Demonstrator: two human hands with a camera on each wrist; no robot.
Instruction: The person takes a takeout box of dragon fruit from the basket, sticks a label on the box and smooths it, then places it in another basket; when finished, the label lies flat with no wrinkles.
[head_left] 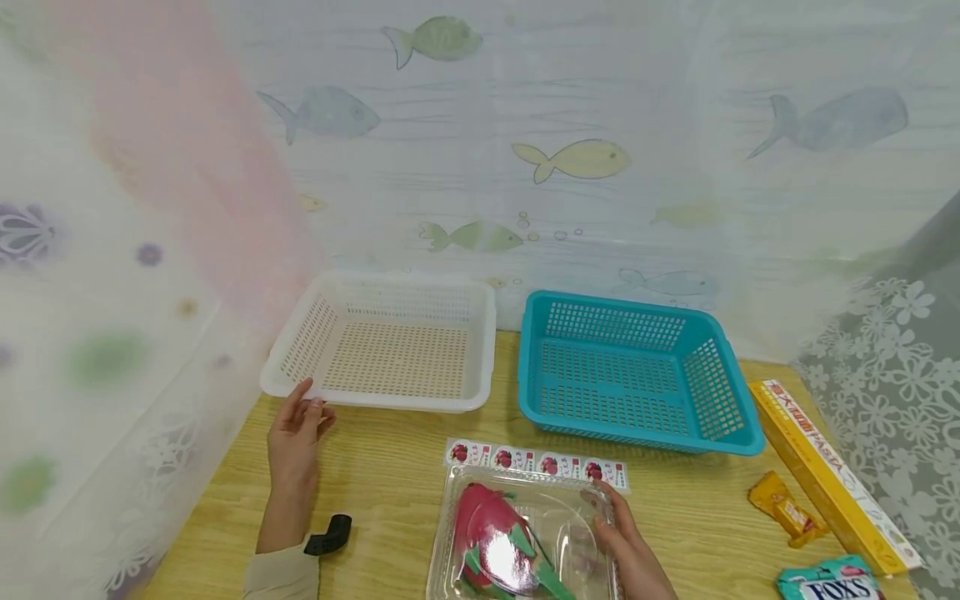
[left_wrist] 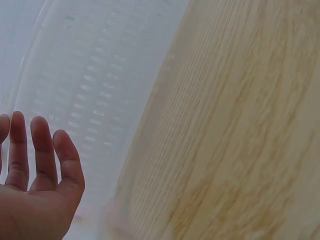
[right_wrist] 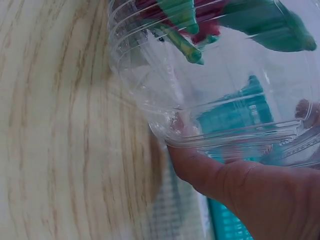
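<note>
My right hand [head_left: 630, 542] grips the right edge of a clear plastic clamshell box [head_left: 570, 521], its thumb along the side in the right wrist view. Inside the box lies a red dragon fruit [head_left: 491, 533] with green scales. At the front left rim of the white basket [head_left: 405, 403] is my left hand [head_left: 296, 429], fingertips right at the rim. Those fingers look relaxed and slightly spread in the left wrist view, with the basket's slotted wall behind them. A strip of dragon fruit stickers [head_left: 540, 463] lies just behind the box.
A teal basket [head_left: 637, 442] stands right of the white one, before a fish-print curtain [head_left: 465, 192]. Further right are a long yellow pasta box [head_left: 832, 475], an orange wrapper [head_left: 787, 508] and a green FOX'S packet [head_left: 828, 581]. A black piece [head_left: 330, 537] is beside the left wrist.
</note>
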